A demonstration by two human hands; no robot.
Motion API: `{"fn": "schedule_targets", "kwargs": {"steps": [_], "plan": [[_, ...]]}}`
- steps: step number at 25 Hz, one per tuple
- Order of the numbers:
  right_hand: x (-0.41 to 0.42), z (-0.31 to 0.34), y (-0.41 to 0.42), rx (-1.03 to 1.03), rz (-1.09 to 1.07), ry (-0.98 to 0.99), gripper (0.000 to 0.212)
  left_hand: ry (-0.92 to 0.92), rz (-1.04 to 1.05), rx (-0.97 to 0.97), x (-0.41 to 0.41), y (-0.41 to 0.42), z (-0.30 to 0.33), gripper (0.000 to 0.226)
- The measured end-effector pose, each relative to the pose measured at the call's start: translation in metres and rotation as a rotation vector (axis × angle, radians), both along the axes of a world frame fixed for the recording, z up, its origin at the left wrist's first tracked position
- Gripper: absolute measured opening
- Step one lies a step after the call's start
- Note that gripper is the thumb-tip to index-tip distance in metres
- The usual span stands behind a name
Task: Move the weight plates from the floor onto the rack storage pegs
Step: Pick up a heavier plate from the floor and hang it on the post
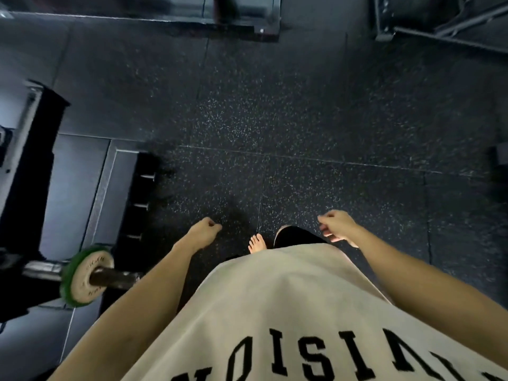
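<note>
Speckled black rubber floor [275,119] tiles meet at thin seams. Left hand [203,233] and right hand [336,226] hang loosely curled, empty. Green-rimmed round weight plate [86,273] sits on a steel bar [115,279], lower left.

Two hands were seen, the left hand [204,232] and the right hand [336,226], both empty with fingers loosely curled. One bare foot [257,242] was counted on the rubber floor [302,119]. One green-rimmed weight plate [86,274] was counted on one bar [115,279]. Three short pegs [141,207] were made out on the rack base
</note>
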State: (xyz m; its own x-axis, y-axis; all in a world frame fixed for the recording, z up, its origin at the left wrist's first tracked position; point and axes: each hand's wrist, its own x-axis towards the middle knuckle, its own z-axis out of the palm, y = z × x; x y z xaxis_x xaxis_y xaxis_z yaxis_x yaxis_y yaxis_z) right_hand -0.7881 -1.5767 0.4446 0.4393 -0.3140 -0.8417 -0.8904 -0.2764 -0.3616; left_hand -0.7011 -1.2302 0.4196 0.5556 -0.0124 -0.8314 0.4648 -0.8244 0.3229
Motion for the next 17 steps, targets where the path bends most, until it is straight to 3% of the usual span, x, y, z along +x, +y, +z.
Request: {"fn": "schedule_targets", "kwargs": {"steps": [7,11,17], "plan": [[0.206,-0.014,-0.016,0.015,0.080,0.044,0.019,0.056,0.080,-0.035,0.162,-0.024,-0.009,0.029],[0.349,-0.012,-0.032,-0.032,0.208,0.066,0.018,0.063,0.208,0.059,0.246,-0.021,-0.006,0.028],[0.567,0.003,-0.004,-0.023,0.469,0.041,0.017,-0.068,0.567,0.107,0.388,0.004,0.001,0.023]]}}
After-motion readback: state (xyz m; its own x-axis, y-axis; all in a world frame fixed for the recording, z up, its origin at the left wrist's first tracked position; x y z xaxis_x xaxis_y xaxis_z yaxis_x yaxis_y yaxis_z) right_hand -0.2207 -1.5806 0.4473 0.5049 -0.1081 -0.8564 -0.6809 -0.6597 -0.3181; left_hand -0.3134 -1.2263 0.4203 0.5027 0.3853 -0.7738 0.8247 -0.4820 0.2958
